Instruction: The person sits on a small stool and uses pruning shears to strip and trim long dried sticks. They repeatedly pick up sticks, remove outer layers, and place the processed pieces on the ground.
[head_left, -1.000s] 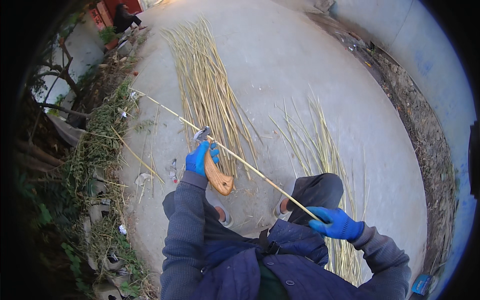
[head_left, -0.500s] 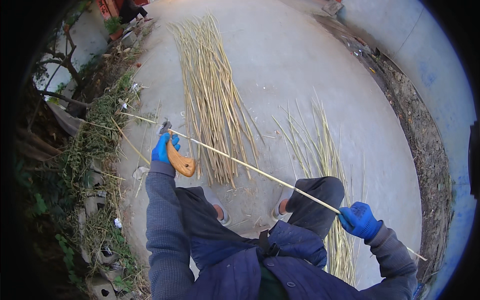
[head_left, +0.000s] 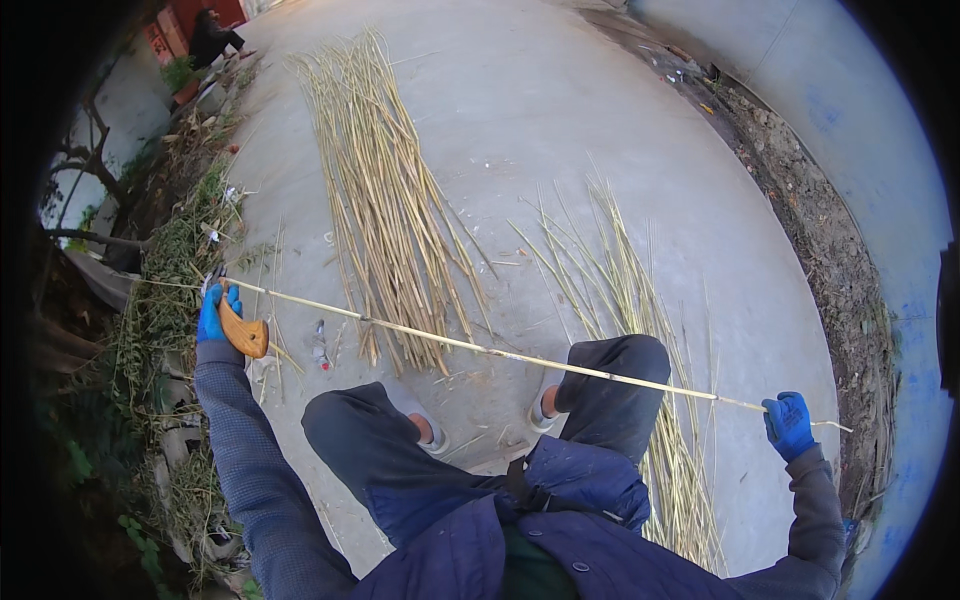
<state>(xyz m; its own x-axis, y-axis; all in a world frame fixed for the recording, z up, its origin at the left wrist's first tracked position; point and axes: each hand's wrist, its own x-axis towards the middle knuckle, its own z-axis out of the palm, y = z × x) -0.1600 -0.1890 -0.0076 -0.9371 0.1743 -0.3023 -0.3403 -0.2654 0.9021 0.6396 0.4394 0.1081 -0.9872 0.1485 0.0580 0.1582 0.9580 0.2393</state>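
My left hand [head_left: 211, 314], in a blue glove, is closed round a tool with a curved wooden handle [head_left: 246, 335] and a small dark metal head. A long, thin, pale cane [head_left: 490, 351] with dark joints runs from that metal head across my knees to the right. How the metal meets the cane is too small to tell. At the far right my right hand [head_left: 790, 425], also blue-gloved, grips the cane near its other end, and a short tip sticks out beyond it. Both arms are spread wide.
A large bundle of brownish canes [head_left: 385, 220] lies on the concrete ahead. Paler canes [head_left: 640, 290] lie beside my right knee. Weeds and rubble [head_left: 180, 270] line the left edge, a blue-grey wall [head_left: 850, 130] the right. A person [head_left: 213, 38] sits far off at upper left.
My left hand with the tool has moved left and slightly down along the cane. My right hand has moved outward to the right, so the hands are farther apart.
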